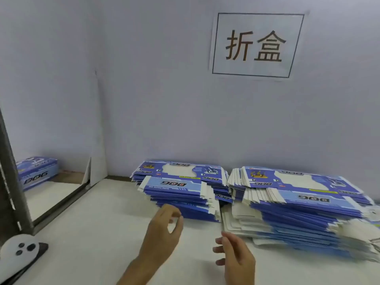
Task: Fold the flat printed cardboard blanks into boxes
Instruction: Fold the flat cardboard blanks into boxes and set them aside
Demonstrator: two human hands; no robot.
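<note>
Wall sign [257, 45] "折盒", blanks [178, 184] "DOG"

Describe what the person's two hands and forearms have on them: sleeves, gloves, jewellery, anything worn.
Nothing worn shows. The left hand and the right hand are both bare, with no gloves, rings or bracelets in view. The left forearm is bare down to the picture's lower edge, with no sleeve or watch. The right wrist is cut off by the frame, so anything further up cannot be told.

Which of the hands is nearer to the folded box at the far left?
Left. The left hand is mid-table, well right of the folded box; the right hand is farther right.
</note>
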